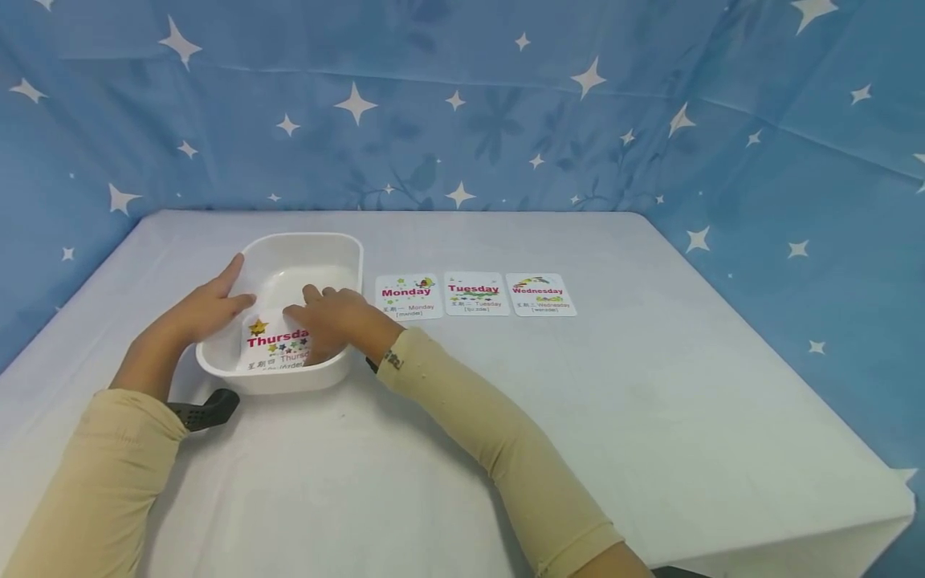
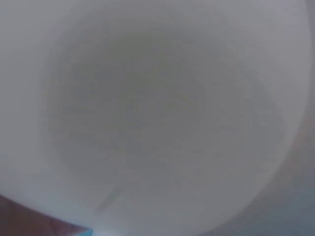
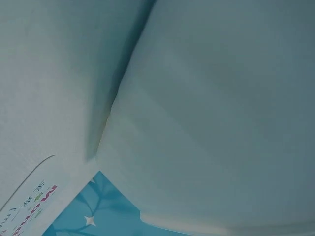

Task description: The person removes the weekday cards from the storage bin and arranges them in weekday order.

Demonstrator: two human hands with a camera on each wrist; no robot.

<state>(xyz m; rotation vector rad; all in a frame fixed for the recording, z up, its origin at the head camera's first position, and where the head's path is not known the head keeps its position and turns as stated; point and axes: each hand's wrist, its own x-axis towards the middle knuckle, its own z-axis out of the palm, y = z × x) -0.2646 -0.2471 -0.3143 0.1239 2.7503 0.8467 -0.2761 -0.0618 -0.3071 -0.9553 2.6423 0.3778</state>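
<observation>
**Both hands at the bin, Thursday card inside**

We have the white bin [image 1: 278,384] on the table [image 1: 650,401], nearer its left and far edges than its right and near ones. Left hand [image 1: 205,309] grips the bin's left wall, thumb inside. Thursday card [image 1: 270,341] lies face up at the bin's near end. Right hand [image 1: 336,321] reaches in over the right wall, fingers bent at the card's right side; we can't tell whether they pinch it. Right of the bin, toward the table's far edge: Monday card [image 1: 408,297], Tuesday card [image 1: 477,294], Wednesday card [image 1: 540,295] in a row.
</observation>
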